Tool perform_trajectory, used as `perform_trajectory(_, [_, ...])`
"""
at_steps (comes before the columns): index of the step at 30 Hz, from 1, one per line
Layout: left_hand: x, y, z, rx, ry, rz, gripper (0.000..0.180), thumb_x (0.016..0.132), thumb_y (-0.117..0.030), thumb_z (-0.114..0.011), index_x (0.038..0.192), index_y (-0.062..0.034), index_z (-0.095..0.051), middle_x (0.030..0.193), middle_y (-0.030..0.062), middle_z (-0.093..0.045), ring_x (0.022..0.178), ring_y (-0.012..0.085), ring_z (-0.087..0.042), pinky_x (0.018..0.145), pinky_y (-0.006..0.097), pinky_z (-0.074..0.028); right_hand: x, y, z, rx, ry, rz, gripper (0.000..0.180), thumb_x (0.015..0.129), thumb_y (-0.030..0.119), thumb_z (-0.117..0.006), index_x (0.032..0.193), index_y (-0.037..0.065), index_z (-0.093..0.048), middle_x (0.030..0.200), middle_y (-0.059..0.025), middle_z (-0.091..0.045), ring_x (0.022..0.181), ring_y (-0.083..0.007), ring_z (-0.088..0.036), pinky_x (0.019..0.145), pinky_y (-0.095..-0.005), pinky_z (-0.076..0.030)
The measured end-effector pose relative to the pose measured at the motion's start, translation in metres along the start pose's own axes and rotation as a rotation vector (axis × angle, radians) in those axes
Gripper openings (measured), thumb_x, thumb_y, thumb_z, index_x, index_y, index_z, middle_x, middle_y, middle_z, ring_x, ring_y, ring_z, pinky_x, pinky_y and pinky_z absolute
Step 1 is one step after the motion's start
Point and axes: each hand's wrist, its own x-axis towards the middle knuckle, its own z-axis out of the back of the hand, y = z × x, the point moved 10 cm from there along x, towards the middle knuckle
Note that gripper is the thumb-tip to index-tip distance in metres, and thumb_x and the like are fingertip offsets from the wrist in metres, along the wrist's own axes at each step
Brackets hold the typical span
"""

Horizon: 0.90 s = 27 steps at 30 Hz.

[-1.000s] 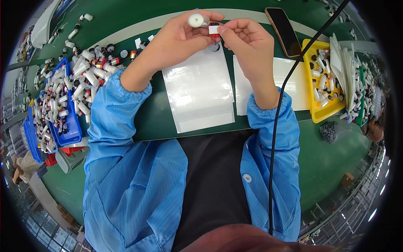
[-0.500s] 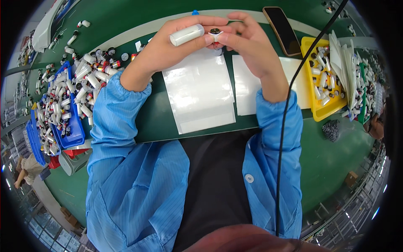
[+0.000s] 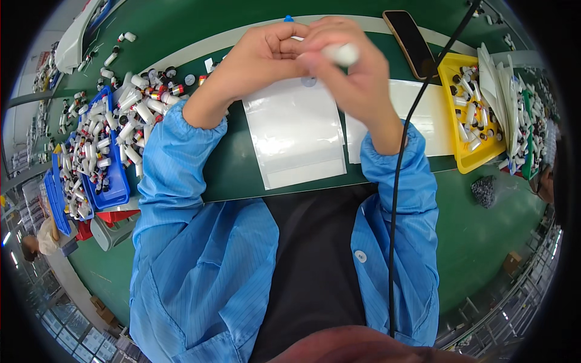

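White vial: in the right hand, over the far end of the plastic bag; pale end pokes out between thumb and fingers.
Step in hand: looks like close two-handed work, fingers of both hands meeting; exact action hidden.
Next move calls for: probably a steady right hold and fine finger control from the left; judgement only.
Tabletop: dark green, at the middle of the view.
Plastic bag: glossy, see-through, flat on the tabletop, nearer the body than the hands.
Blue tray: at left, heaped with small white bottles, some with red and black ends.
Yellow tray: at right, similar small bottles lying loose inside.
Left hand: fingers curled, tips against the right hand; cannot tell whether this grip is clamped on anything.
Right hand: blurred; grip closed around the vial.
Phone: dark screen, tan edge, flat, just beyond the right hand.
Vial look: white, cylindrical, blurred, appears tilted; most of it behind fingers, far end and any cap not visible.
Disc: small, greyish, at the bag's far end, just below the fingers.
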Motion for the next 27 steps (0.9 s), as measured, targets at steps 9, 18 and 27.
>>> perform_trajectory(9, [-0.002,0.020,0.004,-0.244,0.009,0.146,0.035,0.096,-0.006,-0.066,0.130,0.0011,-0.061,0.119,0.0150,-0.070,0.100,0.0208,-0.072,0.094,0.034,-0.057,-0.025,-0.054,-0.011,0.849,-0.196,-0.518,0.018,0.103,0.017,-0.059,0.115,0.004,-0.061,0.112,-0.0039,-0.062,0.086,-0.0097,-0.057,0.078,-0.0251,-0.047])
perform_trajectory(18, [-0.025,-0.058,0.086,0.108,-0.446,0.009,0.030,0.091,-0.008,-0.073,0.117,0.0047,-0.069,0.103,0.0123,-0.074,0.088,0.0167,-0.071,0.082,0.029,-0.058,-0.046,-0.033,-0.013,0.411,-0.144,-0.929,0.058,0.091,0.001,-0.069,0.142,-0.001,-0.042,0.117,-0.0072,-0.052,0.095,-0.0101,-0.056,0.086,-0.0247,-0.046])
perform_trajectory(27, [-0.128,-0.141,0.285,0.844,-0.888,0.232,0.027,0.087,-0.016,-0.076,0.106,0.0019,-0.069,0.085,0.0056,-0.072,0.071,0.0110,-0.065,0.062,0.024,-0.050,-0.102,0.088,-0.114,-0.233,0.884,-0.300,0.038,0.079,0.009,-0.073,0.115,0.001,-0.063,0.097,-0.0114,-0.055,0.089,-0.0294,-0.062,0.078,-0.0387,-0.052])
